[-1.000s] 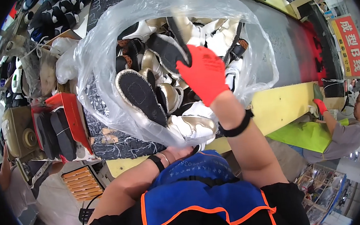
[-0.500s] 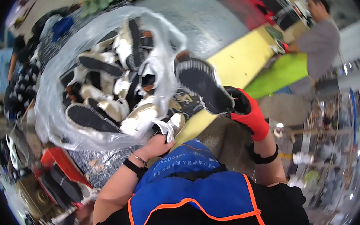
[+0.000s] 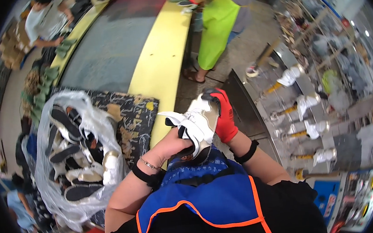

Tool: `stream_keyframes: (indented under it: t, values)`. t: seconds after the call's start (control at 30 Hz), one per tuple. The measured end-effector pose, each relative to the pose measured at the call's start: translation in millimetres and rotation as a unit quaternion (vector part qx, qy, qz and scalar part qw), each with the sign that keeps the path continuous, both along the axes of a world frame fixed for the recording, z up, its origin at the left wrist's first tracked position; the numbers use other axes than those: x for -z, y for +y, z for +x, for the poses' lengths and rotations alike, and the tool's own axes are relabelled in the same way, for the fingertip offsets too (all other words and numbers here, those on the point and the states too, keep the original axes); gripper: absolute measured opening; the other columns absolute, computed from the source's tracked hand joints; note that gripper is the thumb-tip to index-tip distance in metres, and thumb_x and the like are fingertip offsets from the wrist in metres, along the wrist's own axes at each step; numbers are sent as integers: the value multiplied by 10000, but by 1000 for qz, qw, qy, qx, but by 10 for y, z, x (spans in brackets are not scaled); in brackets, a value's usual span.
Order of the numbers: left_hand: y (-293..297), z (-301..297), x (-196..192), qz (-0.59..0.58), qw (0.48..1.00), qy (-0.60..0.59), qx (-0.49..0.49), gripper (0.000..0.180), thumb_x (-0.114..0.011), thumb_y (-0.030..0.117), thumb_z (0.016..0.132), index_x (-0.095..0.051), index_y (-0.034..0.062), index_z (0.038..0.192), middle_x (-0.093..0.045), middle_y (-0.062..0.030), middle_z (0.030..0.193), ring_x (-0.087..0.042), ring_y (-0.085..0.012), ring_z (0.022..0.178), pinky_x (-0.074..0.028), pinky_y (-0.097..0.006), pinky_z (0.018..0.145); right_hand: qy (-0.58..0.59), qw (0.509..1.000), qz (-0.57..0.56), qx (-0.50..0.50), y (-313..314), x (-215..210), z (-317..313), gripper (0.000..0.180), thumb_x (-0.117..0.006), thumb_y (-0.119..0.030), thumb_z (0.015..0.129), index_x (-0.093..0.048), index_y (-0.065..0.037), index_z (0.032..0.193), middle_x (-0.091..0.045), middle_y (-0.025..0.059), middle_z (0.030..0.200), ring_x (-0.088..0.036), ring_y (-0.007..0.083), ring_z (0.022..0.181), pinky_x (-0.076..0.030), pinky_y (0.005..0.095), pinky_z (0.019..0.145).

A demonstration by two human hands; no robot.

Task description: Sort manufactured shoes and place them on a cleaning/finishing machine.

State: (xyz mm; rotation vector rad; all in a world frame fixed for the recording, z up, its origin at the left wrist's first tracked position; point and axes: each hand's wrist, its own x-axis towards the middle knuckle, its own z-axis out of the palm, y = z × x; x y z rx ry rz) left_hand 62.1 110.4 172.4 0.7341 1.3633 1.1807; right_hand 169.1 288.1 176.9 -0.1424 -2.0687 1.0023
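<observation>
A white and beige strap shoe point(image 3: 201, 125) is held in front of my apron, its toe pointing away from me. My bare left hand point(image 3: 174, 143) grips the shoe at its opening, with the fingers partly hidden inside. Around the toe, on the right side, closes my right hand point(image 3: 224, 115) in a red and black glove. One white strap sticks out loose to the left. The sole faces down, out of sight, and I cannot tell whether a second shoe lies beneath.
A clear plastic bag point(image 3: 51, 172) full of similar shoes stands at left, beside a dark patterned surface point(image 3: 136, 121). A yellow-edged conveyor point(image 3: 157, 59) runs ahead, with people on both sides. White shoes point(image 3: 308, 103) sit on a rack of yellow-stemmed holders at right.
My view has swung right, away from the bag. My hands, earlier apart with a shoe in each, have come together on one visible shoe. The dark sole no longer shows.
</observation>
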Motion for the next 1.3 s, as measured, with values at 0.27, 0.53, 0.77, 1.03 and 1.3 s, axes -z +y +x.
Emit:
stream_keyframes:
  t: [0.27,0.53,0.77,1.03,1.3]
  values:
    - [497,42,-99,-100,804,570,-136,261,-656,182,725,-654,-22,889,-648,-244,874,-622,-435,837,-509,-474,735,-108,902,-416,44,-219,278,675,410,-618,-80,891,-504,-6,1278,-601,120,1129,-579,217,1058,-479,356,925]
    - [350,323,225,-65,707,701,-66,198,-687,172,698,-666,-10,771,-623,-240,779,-610,-421,734,-492,-488,671,-114,747,-649,-89,-358,698,696,261,-651,-140,822,-636,15,1030,-621,203,1106,-599,340,1008,-488,401,844]
    - [96,84,736,-158,631,755,83,304,-703,320,716,-685,17,729,-645,-180,746,-654,-335,742,-518,-424,675,-118,807,-506,-282,-506,284,795,372,-641,-211,882,-593,23,1167,-630,162,1143,-596,266,1054,-470,348,881]
    - [-879,-608,1921,-167,677,707,-115,305,-629,242,680,-637,-61,717,-618,-251,676,-614,-442,706,-495,-496,695,217,809,-357,414,860,-38,2241,311,-653,-181,846,-581,-35,1112,-637,73,970,-585,189,856,-474,337,774]
    - [-1039,-843,1684,-382,763,495,-162,439,-702,214,681,-629,-120,957,-637,-329,997,-622,-448,979,-486,-457,880,-15,416,-108,903,1805,-81,4817,839,-816,-322,702,-437,71,1339,-526,268,1307,-528,360,1187,-405,412,1024]
